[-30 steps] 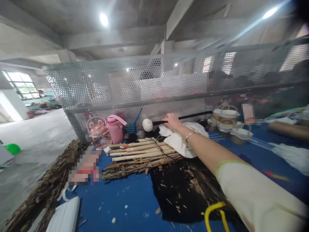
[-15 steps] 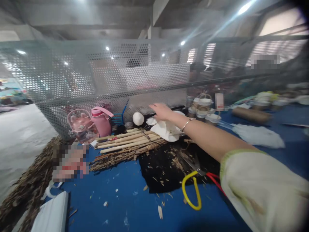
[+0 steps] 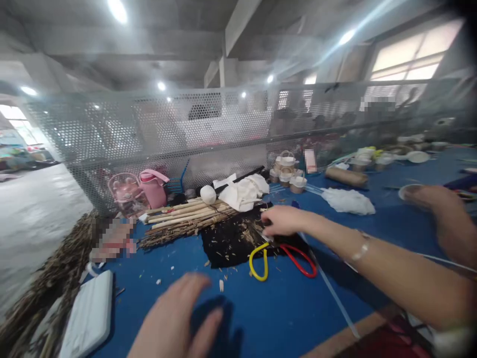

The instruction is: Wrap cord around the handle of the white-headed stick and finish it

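Note:
My right hand (image 3: pixel 283 221) reaches over the black cloth (image 3: pixel 223 244), its fingers curled down beside the blades of the scissors (image 3: pixel 260 275). The scissors lie on the cloth's edge with one yellow and one red handle. The fingertips hide whatever is between them. In the near foreground my left hand (image 3: pixel 173 318) hangs over the blue tabletop (image 3: pixel 261 318), thumb and fingers apart, holding nothing. Wood chips are scattered on the black cloth. Behind it lie a bundle of sticks (image 3: pixel 186 216), a white ball (image 3: pixel 208 194) and a crumpled white cloth (image 3: pixel 244 191).
Another person's hand (image 3: pixel 428 199) is at the right, blurred. A pink bottle (image 3: pixel 154 191) stands by the perforated screen (image 3: pixel 167 129). Small baskets (image 3: pixel 286 174), a brown roll (image 3: pixel 346 176) and a white plastic bag (image 3: pixel 348 200) lie right. A white device (image 3: pixel 89 313) sits front left.
My right hand has come back from the white cloth towards me, to the scissors. My left hand has entered from below. Another person's hand now shows at the right. The view has shifted.

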The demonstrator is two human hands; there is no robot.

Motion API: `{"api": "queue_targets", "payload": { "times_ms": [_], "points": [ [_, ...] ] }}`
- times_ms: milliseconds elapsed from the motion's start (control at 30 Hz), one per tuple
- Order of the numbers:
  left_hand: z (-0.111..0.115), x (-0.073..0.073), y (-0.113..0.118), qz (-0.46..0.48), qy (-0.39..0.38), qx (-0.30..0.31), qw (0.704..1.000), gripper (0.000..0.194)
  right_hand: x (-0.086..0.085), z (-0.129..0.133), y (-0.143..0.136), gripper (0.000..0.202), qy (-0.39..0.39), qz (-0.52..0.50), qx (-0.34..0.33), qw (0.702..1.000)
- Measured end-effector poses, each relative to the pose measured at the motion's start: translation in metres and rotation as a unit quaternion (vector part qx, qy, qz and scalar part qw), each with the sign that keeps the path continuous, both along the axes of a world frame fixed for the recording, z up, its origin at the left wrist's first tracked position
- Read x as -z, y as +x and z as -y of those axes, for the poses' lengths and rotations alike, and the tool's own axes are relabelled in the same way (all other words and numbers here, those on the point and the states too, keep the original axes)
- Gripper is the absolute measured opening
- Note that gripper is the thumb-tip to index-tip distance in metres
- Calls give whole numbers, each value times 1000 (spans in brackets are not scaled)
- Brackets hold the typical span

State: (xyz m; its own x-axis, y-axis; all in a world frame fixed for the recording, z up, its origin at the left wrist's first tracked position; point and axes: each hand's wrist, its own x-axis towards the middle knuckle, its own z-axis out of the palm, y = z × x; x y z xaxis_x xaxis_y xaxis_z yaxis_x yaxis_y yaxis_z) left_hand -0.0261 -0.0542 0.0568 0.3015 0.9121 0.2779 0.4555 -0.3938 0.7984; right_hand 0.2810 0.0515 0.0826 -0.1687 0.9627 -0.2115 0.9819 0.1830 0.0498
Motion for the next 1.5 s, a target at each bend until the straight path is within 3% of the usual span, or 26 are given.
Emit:
{"api": "queue_targets", "payload": {
  "times_ms": [67,100,167,233,300,367,467,533,667,800,900,1000,1133,1233,1333,1500],
  "points": [
    [-46,-21,21,-32,25,7,999,32,-2,-34,-3,34,3,-18,-16,1000],
    [-74,-28,32,-97,62,1,993,35,-2,-50,-6,35,6,-22,-20,1000],
    [-133,-32,54,-205,88,-52,973,44,0,-75,-11,38,22,-25,-23,999],
    [-189,-24,73,-243,72,-110,961,54,0,-92,-15,41,46,-27,-24,998],
    [-234,-9,87,-248,70,-128,958,69,0,-105,-15,41,68,-27,-27,997],
    [-268,6,95,-256,73,-130,955,72,-2,-116,-13,39,83,-26,-31,996],
    [-300,18,100,-268,92,-107,953,60,-4,-134,-6,35,102,-28,-37,994],
    [-315,14,98,-280,113,-101,948,53,-5,-149,-2,34,120,-32,-32,992],
    [-343,-13,89,-296,192,-118,928,58,2,-187,-7,36,129,-57,-15,990],
    [-365,-31,86,-319,237,-126,909,64,27,-224,-34,63,135,-91,44,986],
    [-371,-27,90,-337,254,-129,897,65,48,-243,-49,78,153,-110,103,977],
    [-373,-17,95,-352,260,-127,890,65,62,-253,-44,52,174,-133,92,971],
    [-376,-7,104,-356,249,-127,892,63,61,-258,-14,40,195,-142,62,968],
    [-377,-1,114,-353,239,-128,895,62,58,-254,1,36,147,-133,25,980],
    [-379,5,121,-356,231,-128,896,63,61,-246,1,32,103,-117,-20,988],
    [-380,8,120,-380,204,-144,891,57,72,-233,-14,30,148,-92,-64,983]
  ]
}}
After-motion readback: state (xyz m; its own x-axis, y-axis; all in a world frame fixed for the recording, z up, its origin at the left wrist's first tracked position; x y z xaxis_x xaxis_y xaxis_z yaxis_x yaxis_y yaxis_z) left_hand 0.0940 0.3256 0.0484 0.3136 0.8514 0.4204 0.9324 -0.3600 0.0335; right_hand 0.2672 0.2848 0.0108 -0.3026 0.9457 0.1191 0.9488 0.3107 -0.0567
